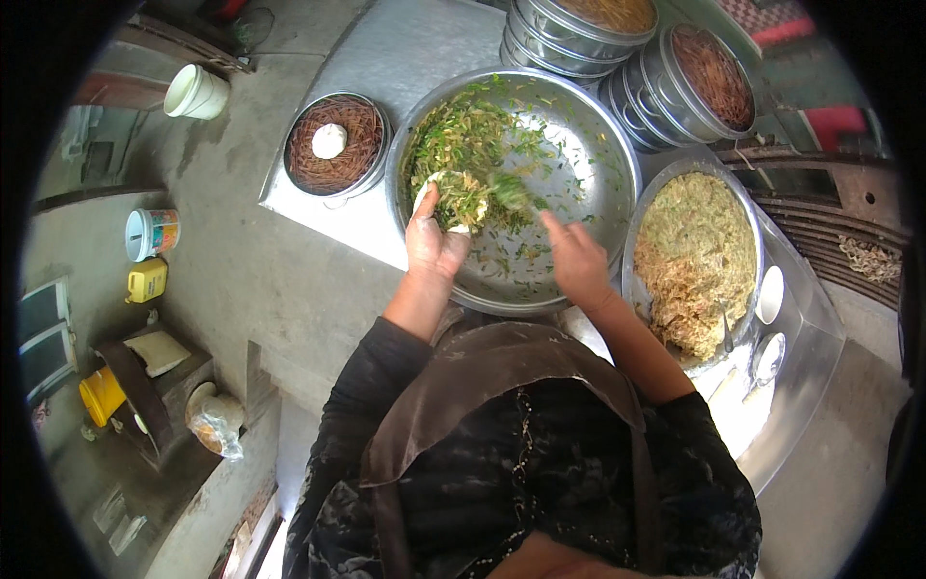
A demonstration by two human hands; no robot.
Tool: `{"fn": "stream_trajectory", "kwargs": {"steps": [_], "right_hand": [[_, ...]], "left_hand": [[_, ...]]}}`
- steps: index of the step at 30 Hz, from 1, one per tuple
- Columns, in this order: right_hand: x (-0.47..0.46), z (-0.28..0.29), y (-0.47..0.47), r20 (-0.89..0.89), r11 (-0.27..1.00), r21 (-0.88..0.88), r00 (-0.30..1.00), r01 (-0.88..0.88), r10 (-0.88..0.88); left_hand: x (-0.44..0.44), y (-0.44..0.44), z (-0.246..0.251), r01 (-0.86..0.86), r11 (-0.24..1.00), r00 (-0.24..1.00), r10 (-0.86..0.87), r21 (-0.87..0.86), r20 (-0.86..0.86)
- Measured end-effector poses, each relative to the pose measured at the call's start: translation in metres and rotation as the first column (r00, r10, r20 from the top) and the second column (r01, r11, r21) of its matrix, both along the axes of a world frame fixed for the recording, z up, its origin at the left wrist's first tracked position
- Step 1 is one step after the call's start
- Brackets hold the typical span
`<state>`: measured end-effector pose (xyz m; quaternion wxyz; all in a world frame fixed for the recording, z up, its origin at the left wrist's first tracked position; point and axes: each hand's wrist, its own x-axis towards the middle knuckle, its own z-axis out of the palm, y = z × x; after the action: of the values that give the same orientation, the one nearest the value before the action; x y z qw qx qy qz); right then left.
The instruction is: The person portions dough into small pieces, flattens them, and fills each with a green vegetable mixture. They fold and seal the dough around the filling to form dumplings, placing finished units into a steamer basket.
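My left hand point(432, 242) cups a round dough wrapper point(419, 194) heaped with chopped green filling point(459, 199). Just right of it, my right hand point(579, 257) grips a utensil whose loaded head point(510, 192) is blurred; its exact kind is hidden under the greens. Both hands are over a wide stainless steel basin point(622, 145). Loose chopped green vegetable filling point(452, 130) is piled along the basin's left and far side, with scraps spread across the bottom. To the left, one white filled bun point(329, 141) sits on the brown lining of a round metal steamer tray point(383, 163).
Stacked metal steamers point(579, 43) and a second stack point(651, 94) stand behind the basin. At right, a large bowl point(758, 239) holds a pale and brown filling, with a white bowl point(770, 295) beside it. A white bucket point(199, 93) stands on the floor at left.
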<state>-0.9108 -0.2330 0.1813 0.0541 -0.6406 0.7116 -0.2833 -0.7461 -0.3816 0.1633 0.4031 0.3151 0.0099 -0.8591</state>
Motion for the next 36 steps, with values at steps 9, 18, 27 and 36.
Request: {"fn": "stream_trajectory", "kwargs": {"steps": [9,18,27,36], "right_hand": [[0.013,0.005,-0.049,0.655,0.978,0.125,0.727,0.165,-0.206],[0.056,0.054,-0.083,0.407,0.988,-0.143,0.906,-0.059,0.113],[0.007,0.049,-0.077,0.761,0.97,-0.122,0.647,0.211,-0.045],[0.012,0.032,-0.051,0.967,0.967,0.252,0.044,-0.045,-0.25]], "left_hand": [[-0.003,0.015,0.024,0.142,0.99,0.976,-0.141,-0.009,-0.163],[-0.011,0.032,0.03,0.186,0.979,0.976,-0.194,-0.089,-0.1],[-0.006,0.026,0.032,0.171,0.985,0.98,-0.171,-0.009,-0.103],[-0.004,0.025,0.038,0.206,0.967,0.948,-0.236,-0.151,-0.215]]}}
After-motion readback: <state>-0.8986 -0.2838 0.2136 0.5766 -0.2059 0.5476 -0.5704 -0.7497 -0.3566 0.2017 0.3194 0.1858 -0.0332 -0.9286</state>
